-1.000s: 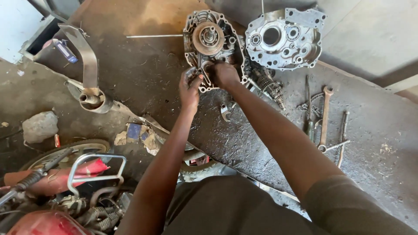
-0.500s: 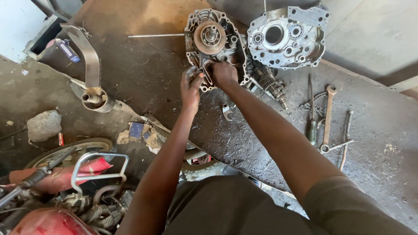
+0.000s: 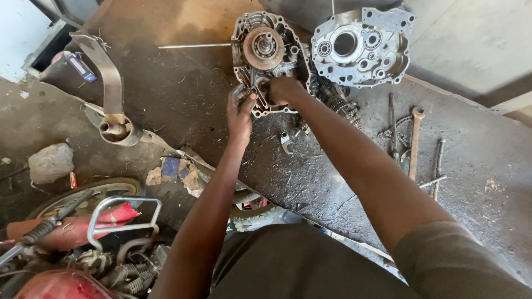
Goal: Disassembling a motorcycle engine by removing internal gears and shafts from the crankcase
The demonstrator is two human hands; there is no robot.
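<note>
A greasy engine crankcase half (image 3: pixel 266 52) with a round rusty hub lies on the oily concrete floor. My left hand (image 3: pixel 241 111) rests on its lower left edge, fingers curled against the casing. My right hand (image 3: pixel 284 89) presses into the lower middle of the same casing; what its fingertips hold is hidden. A second, cleaner aluminium crankcase half (image 3: pixel 360 50) lies just to the right, untouched. A gear cluster (image 3: pixel 335 102) sits below it, beside my right forearm.
Spanners and a screwdriver (image 3: pixel 413 144) lie on the floor at right. A thin metal rod (image 3: pixel 194 46) lies left of the casing. A bent exhaust pipe piece (image 3: pixel 113 124), a stone (image 3: pixel 51 162) and a red motorcycle frame (image 3: pixel 83 232) are at left.
Both hands stay on the lower part of the crankcase half with only small shifts. The view has drifted slightly.
</note>
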